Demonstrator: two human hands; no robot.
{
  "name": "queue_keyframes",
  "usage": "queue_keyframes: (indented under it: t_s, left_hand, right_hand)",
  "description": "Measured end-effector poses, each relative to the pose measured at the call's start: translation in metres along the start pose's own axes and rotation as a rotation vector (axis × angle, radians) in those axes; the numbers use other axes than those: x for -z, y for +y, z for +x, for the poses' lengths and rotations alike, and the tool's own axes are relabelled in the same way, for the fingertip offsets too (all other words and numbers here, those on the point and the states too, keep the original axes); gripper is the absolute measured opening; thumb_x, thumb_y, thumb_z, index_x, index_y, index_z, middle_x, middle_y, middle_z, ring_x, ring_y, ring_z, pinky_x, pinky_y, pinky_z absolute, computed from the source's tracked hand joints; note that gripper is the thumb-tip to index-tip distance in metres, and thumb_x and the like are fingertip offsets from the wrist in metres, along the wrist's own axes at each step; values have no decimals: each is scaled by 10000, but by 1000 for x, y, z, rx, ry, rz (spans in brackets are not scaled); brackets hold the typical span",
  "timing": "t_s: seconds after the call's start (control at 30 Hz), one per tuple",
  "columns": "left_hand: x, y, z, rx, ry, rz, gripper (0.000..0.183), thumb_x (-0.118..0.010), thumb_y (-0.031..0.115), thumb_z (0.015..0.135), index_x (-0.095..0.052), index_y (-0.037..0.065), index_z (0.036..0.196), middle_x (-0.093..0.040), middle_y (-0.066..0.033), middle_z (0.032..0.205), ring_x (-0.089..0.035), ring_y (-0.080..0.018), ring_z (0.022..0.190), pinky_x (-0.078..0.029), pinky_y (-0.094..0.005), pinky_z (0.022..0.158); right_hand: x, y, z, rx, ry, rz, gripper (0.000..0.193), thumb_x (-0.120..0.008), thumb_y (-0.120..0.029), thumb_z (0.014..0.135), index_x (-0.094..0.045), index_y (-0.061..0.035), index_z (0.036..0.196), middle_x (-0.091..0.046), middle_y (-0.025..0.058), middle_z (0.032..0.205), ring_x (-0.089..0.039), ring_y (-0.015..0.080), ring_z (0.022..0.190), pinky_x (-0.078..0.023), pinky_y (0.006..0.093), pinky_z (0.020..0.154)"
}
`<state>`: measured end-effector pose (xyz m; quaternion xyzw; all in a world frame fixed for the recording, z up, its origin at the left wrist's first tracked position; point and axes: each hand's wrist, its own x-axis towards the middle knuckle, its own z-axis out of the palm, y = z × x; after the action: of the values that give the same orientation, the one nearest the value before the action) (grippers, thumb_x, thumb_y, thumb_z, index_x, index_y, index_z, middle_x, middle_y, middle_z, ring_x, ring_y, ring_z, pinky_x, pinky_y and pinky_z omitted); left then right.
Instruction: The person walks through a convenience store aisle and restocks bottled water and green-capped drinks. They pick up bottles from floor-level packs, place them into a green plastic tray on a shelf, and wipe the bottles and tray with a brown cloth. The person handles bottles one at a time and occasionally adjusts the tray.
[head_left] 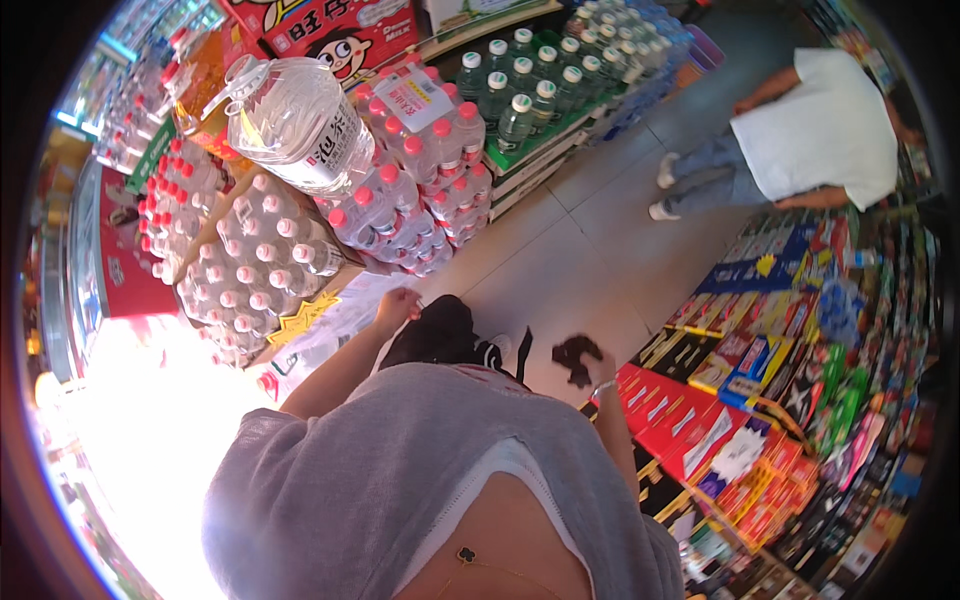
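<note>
My right hand (600, 370), with a pale band at its wrist, is closed on a dark brown crumpled thing (574, 358), soft-looking; its kind is not clear. It is held out over the floor, beside the red display of boxed goods (670, 418). My left hand (400, 306) hangs by my left side, its fingers loosely bent, with nothing visible in it. Close to it are shrink-wrapped packs of red-capped water bottles (385, 215) and an open carton of clear bottles (262, 255).
A large clear jug (300, 125) stands on the stacked bottles. Green-tinted bottles (515, 120) fill green cases beyond. A person in a white shirt (815, 130) stands on the tiled floor (560, 230) at far right. Packed shelves (860, 400) line the right; glare washes out the lower left.
</note>
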<state>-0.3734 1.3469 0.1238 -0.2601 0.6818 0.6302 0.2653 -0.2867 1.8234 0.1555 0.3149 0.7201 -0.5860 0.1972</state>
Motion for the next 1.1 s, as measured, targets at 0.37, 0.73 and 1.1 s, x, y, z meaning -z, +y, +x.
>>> queue_keyframes:
  t_s: [0.37,0.73,1.1]
  left_hand:
    - [-52,239,22,-752,81,31,215,-631,109,909,-584,8,1093,-611,-73,950,-577,-142,842,-463,-295,747]
    - [-49,333,55,-855,693,652,587,-760,248,767,-558,162,1311,-389,-146,1431,-316,-392,1354,-286,-530,1078]
    - [-56,363,112,-538,1086,480,115,-694,177,867,-641,82,904,-635,-66,868,-595,-274,821,-447,-369,791]
  right_hand:
    - [-137,-425,78,781,-435,288,454,-742,-164,828,-580,14,1212,-646,77,1115,-605,155,984,-504,317,856]
    - [-233,-463,164,1081,-597,-421,210,-687,-86,816,-672,-35,1019,-682,126,1014,-685,262,894,-556,367,780]
    - [-72,-609,327,861,-3,-197,81,-659,-57,879,-689,-13,940,-711,64,874,-680,143,776,-544,278,695]
